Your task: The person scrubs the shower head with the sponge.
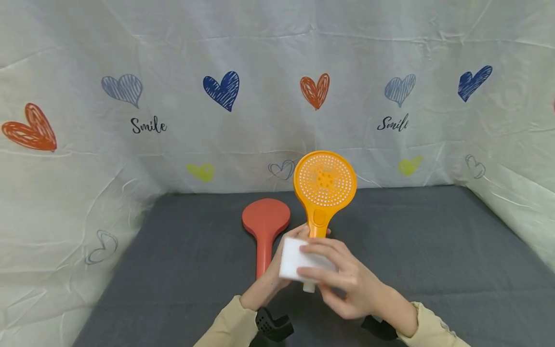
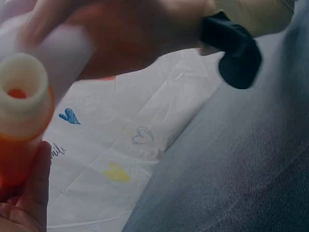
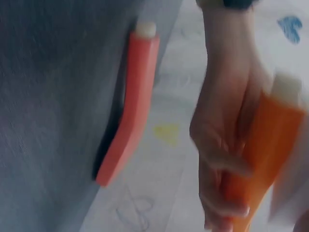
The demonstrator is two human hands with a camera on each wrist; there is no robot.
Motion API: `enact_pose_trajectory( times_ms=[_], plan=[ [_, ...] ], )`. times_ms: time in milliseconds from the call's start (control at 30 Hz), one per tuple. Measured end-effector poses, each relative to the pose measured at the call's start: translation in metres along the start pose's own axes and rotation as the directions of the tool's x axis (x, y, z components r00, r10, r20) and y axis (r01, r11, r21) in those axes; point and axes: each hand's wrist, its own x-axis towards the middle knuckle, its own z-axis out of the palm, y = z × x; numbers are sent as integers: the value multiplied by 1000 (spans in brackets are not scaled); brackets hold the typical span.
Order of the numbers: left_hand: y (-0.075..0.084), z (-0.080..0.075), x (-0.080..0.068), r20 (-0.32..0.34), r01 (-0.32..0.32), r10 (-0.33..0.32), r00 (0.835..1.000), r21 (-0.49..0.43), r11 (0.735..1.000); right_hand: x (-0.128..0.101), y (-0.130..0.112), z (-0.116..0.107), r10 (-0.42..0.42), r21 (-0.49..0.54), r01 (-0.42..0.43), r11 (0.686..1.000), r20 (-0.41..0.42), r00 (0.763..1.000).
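Grey felt-like fabric covers the tabletop (image 1: 433, 250) beneath both hands, backed by a creased white cloth backdrop printed with coloured hearts and the word "Smile" (image 1: 277, 72). Rising above the fingers, a round orange plastic shower head with a perforated white-dotted face (image 1: 324, 185) stands upright, its face turned toward the camera. The left hand (image 1: 277, 270) curls around its handle from behind; the left wrist view shows the handle's pale threaded end close to the thumb. Just left of those fingers, a red plastic shower head (image 1: 264, 231) lies flat on the fabric, face down, untouched, its handle pointing toward the person. In front of the orange handle, the right hand (image 1: 347, 284) pinches a white rectangular sponge block (image 1: 299, 260), fingers bent over its top edge and pressing it against the handle. Cream sleeves (image 1: 230, 327) and black wrist mounts (image 1: 273, 325) sit at both wrists.
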Motion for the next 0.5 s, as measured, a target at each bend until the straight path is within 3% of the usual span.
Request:
enact_pose_trajectory(
  times_ms=[100, 167, 233, 367, 500],
  plan=[
    [5, 3, 1, 115, -32, 43, 992, -102, 994, -1, -4, 1, -126, 57, 124, 991, 32, 991],
    [4, 3, 1, 123, -47, 60, 991, -102, 994, -1, 0, 0, -159, 52, 157, 986, 17, 987],
    [0, 1, 1, 86, -56, 60, 994, -53, 997, -1, 8, -1, -139, 20, 140, 990, -32, 990],
    [-9, -4, 2, 8, -9, 8, 1000, 57, 998, 0, 26, -5, 7, -93, -23, 995, -173, 985],
    [-15, -6, 4, 21, 4, -7, 1000, 124, 992, -1, 36, -7, 198, -159, -244, 957, -260, 945]
  ],
)
